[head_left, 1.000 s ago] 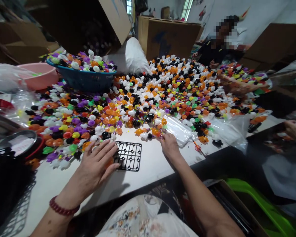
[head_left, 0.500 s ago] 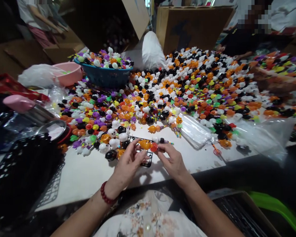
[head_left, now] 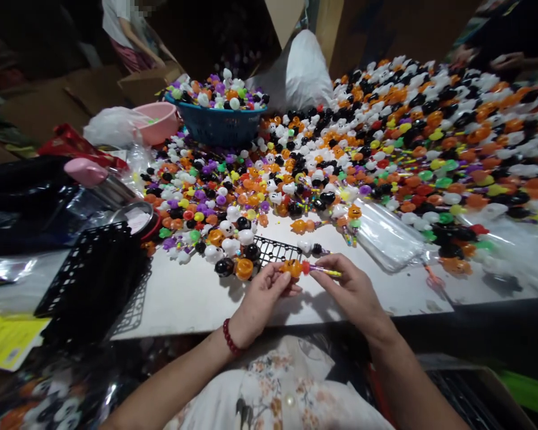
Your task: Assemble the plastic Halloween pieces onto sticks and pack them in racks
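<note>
Dim overall; upper left and lower right sunk in dark. White tabletop [head_left: 179, 304] brightest, centre. Soft shadows between left hand [head_left: 260, 298] and right hand [head_left: 355, 294]. Glare on clear plastic [head_left: 388, 236]. Toy pile [head_left: 434, 122] smeared, stretched toward right edge.

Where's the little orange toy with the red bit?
In the head view, the orange toy is just below and right of centre, held between the left hand and right hand, with the black grid showing behind it.

Left hand [head_left: 264, 294], right hand [head_left: 354, 292]: two. Held toy [head_left: 293, 267] between them: one. Blue basin [head_left: 222, 126], pink basin [head_left: 165, 126], far left: two. Bead bracelet [head_left: 229, 335], near: one. Heaped toys [head_left: 399, 128], near through far: probably hundreds, too crowded to count exactly.
</note>
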The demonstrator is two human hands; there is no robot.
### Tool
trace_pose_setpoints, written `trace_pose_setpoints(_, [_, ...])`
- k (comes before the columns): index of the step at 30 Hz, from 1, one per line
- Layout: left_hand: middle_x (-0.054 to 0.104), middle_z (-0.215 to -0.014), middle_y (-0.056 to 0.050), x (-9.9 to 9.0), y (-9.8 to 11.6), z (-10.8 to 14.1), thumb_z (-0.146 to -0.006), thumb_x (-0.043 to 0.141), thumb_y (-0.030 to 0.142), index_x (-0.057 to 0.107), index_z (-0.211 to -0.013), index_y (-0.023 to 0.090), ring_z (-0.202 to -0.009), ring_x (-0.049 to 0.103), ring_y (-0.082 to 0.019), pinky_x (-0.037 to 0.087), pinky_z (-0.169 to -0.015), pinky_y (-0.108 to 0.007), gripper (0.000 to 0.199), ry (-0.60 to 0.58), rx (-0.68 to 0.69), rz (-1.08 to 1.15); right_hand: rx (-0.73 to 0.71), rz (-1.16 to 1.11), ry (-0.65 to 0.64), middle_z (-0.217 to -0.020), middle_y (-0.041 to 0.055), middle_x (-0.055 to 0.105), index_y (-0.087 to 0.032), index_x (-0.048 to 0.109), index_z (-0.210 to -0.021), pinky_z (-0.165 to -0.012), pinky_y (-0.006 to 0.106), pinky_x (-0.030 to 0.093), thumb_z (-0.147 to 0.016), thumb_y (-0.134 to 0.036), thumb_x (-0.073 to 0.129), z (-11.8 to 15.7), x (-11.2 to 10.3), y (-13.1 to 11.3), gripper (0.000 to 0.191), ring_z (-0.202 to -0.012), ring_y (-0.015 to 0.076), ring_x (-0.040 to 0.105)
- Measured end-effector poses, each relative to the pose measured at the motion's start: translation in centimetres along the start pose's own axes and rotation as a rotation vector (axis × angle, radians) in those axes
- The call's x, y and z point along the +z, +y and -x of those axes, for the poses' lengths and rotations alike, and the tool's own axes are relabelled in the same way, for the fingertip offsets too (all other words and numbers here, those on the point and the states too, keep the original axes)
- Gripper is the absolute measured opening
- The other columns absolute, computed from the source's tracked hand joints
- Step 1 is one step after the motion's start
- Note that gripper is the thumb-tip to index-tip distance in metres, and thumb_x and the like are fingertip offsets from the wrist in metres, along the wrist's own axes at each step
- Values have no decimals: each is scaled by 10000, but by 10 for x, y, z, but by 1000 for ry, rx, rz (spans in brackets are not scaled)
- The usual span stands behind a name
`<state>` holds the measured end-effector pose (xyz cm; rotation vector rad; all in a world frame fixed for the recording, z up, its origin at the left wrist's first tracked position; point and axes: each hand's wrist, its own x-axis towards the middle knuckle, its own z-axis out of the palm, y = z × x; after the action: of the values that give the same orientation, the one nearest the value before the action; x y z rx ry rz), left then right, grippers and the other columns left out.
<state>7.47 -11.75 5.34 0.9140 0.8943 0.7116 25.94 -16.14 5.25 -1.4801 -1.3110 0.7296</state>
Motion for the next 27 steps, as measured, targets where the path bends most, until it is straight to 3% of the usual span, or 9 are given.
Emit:
trace_pose_setpoints(3, [710,-1001,-96,1,10,14,-801,736,488,573,-1215,159,-833,703,-170,568,-830,-333,553,-17,-139,-9,29,-52,8,-865,20,689,-218,623,-895,-688,292,553,-863,-412,683,-11,2,-3,206,-755,174,670])
trace_pose_setpoints(6, [722,-975,-93,-10,33,34,-843,682,494,591,-1248,169,-740,695,-168,581,-711,-326,526,-86,-182,-251,-4,-40,-24,-904,30,693,-213,626,-928,-709,299,535,-899,-400,631,-30,9,-11,189,-785,175,669])
trace_pose_setpoints(7, [726,-944,-84,-17,43,39,-871,646,487,621,-1215,173,-719,688,-166,574,-668,-313,466,-92,-112,-389,-15,-27,-42,-915,34,694,-212,629,-935,-713,302,527,-910,-392,610,-37,13,-14,183,-798,176,666])
trace_pose_setpoints(9, [731,-925,-68,-31,63,44,-924,583,432,663,-1157,192,-749,684,-170,566,-672,-306,344,-12,182,-698,-28,2,-87,-913,32,695,-208,636,-933,-700,296,505,-915,-377,590,-52,22,-19,176,-797,172,654])
trace_pose_setpoints(12, [716,-1065,-63,-54,86,34,-942,572,291,647,-1185,221,-958,670,-192,544,-870,-351,264,194,701,-1097,-3,17,-155,-850,8,683,-201,642,-900,-640,267,458,-895,-366,601,-73,40,-20,170,-699,140,604])
trace_pose_setpoints(15, [679,-1177,-76,-71,94,10,-935,573,202,599,-1243,217,-1115,611,-213,485,-1005,-406,309,168,924,-1343,34,-6,-205,-773,-18,652,-193,645,-863,-619,245,423,-870,-352,624,-88,60,-13,160,-641,117,551])
trace_pose_setpoints(20, [625,-1266,-97,-84,88,-19,-956,510,170,526,-1324,216,-1252,519,-235,448,-1073,-462,372,-19,910,-1462,71,36,-263,-720,-35,645,-191,659,-830,-613,224,388,-832,-294,649,-98,83,3,104,-639,112,545])
trace_pose_setpoints(27, [598,-1323,-85,-87,84,-26,-967,483,181,462,-1391,242,-1299,483,-228,423,-1111,-455,429,-112,903,-1487,20,115,-320,-694,-42,612,-188,660,-842,-605,217,375,-759,-157,646,-109,97,-4,89,-659,123,545])
